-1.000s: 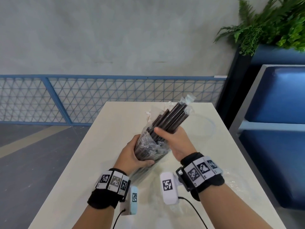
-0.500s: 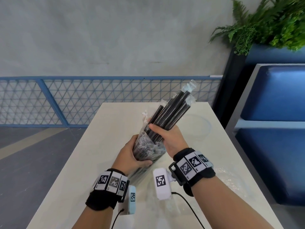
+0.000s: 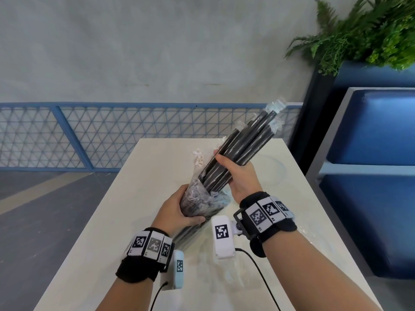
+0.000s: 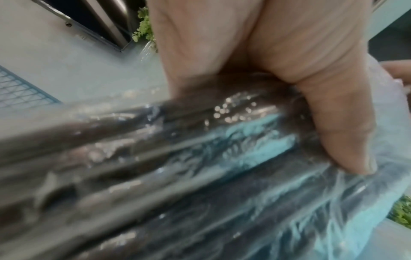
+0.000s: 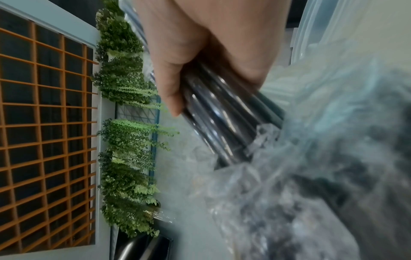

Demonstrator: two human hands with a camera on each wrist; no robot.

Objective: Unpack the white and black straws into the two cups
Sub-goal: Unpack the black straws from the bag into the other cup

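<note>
A bundle of black straws [image 3: 241, 149] sticks up and to the right out of a clear plastic bag [image 3: 197, 198], held above the white table [image 3: 112, 221]. My left hand [image 3: 179, 209] grips the bag's lower part, thumb across its front [image 4: 338, 123]. My right hand [image 3: 238, 173] is wrapped round the straws [image 5: 218, 119] just above the bag's mouth. A clear cup [image 3: 272, 169] stands on the table behind my right hand, faint and partly hidden. I see no white straws and no second cup.
A blue mesh fence [image 3: 112, 135] runs beyond the table's far edge. A blue bench [image 3: 370, 164] and a dark planter with ferns [image 3: 363, 37] stand to the right. Crumpled clear plastic [image 3: 314, 239] lies on the table near my right forearm.
My right hand has drawn the black straws further up and to the right out of the bag. The left hand keeps its grip on the bag's lower part.
</note>
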